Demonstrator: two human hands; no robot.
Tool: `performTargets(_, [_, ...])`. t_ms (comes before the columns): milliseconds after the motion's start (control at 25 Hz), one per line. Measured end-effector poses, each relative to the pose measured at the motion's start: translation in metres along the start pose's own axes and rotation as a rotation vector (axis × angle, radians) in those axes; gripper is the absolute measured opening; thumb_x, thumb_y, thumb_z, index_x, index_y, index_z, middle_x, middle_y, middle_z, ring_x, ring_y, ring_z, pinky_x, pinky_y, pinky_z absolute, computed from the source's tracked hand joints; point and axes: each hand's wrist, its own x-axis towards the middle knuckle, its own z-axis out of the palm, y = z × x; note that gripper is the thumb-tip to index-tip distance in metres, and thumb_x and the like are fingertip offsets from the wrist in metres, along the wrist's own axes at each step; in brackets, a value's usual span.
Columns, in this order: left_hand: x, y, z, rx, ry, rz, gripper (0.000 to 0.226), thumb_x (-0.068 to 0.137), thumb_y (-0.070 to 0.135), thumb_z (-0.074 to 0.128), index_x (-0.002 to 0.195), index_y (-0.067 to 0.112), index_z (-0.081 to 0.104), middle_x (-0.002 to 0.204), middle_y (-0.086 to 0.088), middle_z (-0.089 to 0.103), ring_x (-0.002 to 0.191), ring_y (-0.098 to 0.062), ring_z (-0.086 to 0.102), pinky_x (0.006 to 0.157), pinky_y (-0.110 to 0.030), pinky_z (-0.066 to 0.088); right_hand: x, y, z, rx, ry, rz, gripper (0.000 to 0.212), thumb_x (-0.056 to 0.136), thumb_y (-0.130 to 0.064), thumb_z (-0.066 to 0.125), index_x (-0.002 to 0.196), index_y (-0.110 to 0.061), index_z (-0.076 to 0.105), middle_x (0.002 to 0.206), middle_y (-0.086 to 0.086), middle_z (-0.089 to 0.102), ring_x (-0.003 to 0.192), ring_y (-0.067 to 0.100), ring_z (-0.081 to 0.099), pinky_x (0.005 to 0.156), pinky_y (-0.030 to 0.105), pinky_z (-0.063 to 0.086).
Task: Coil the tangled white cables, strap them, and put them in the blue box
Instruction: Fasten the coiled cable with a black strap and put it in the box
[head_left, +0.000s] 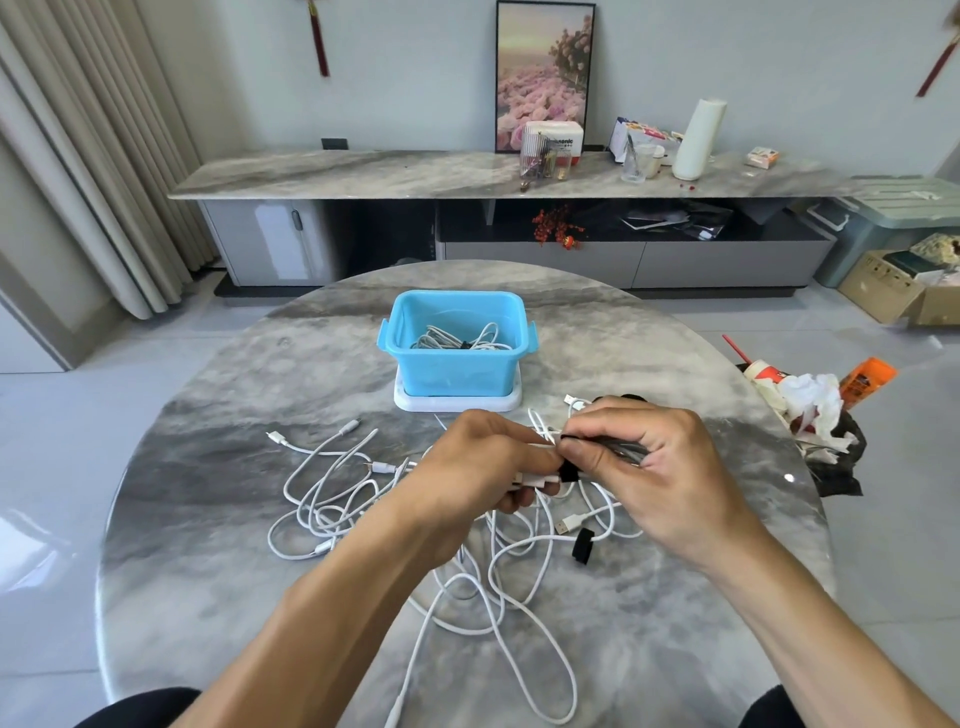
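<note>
Step now: The person is strapping one coiled cable. It looks like the wrapping part, not the coiling part.
Left hand (483, 462): It is curling round the white bundle (540, 480) and holding it tight above the table (208, 545).
Right hand (639, 457): Its fingertips are pinching the black strap (568, 474) that is going round the bundle. Some grey cord is peeking out under this hand too.
Where the bundle is: It is sitting between the two hands, in front of the blue box (457, 340), not in it yet.
Blue box: It is standing on a white lid (457, 402) near the middle of the table. One strapped coil (462, 340) is lying inside already.
Loose cables (337, 488): A big white tangle is lying on the table under and around the hands.
Spare strap (583, 545): One more black strap is waiting on the table, just beside the right wrist.
Next move: I think the strap needs pulling snug and pressing shut, so the coil is not springing open. Then the bundle is going over the rim and into the box.
How far: I am guessing there is lots left, since so much cable is lying loose.
</note>
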Motion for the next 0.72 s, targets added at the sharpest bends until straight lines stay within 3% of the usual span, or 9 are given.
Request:
performTargets(120, [0.001,0.000,0.000,-0.044,-0.003,-0.042,0.017,0.089,0.004,0.058,0.090,-0.008,0.070,0.077,-0.016,0.063,0.059,-0.018,0.046,0.049,-0.020,0.031,0.000,0.001,-0.003,0.020,-0.024,0.027,0.010,0.085,-0.017,0.071,0.086,-0.009,0.077,0.082,-0.009,0.073,0.080,0.012,0.070,0.072,0.030,0.054])
performTargets(240, [0.001,-0.001,0.000,-0.141,-0.015,-0.097,0.016,0.092,0.004,0.057,0.083,0.003,0.070,0.072,-0.012,0.062,0.053,-0.014,0.047,0.048,-0.018,0.032,0.000,0.000,-0.003,-0.061,-0.032,-0.021,0.011,0.086,-0.015,0.070,0.090,-0.011,0.079,0.090,-0.011,0.076,0.088,0.006,0.071,0.079,0.031,0.056])
performTargets(400, [0.002,-0.003,-0.002,-0.356,-0.027,-0.177,0.018,0.095,0.006,0.053,0.083,0.004,0.066,0.069,-0.011,0.061,0.051,-0.012,0.047,0.043,-0.016,0.032,0.005,0.000,-0.011,-0.228,-0.071,-0.146,0.021,0.086,-0.032,0.069,0.099,-0.019,0.079,0.101,-0.014,0.075,0.098,-0.002,0.067,0.086,0.029,0.054])
performTargets(720, [0.004,0.000,-0.007,-0.595,-0.107,-0.309,0.016,0.096,0.011,0.047,0.089,0.003,0.059,0.066,-0.009,0.054,0.044,-0.008,0.042,0.036,-0.013,0.027,0.009,0.000,-0.008,-0.273,0.018,-0.313,0.012,0.084,-0.022,0.077,0.088,-0.011,0.080,0.093,-0.005,0.074,0.084,0.010,0.069,0.073,0.033,0.056])
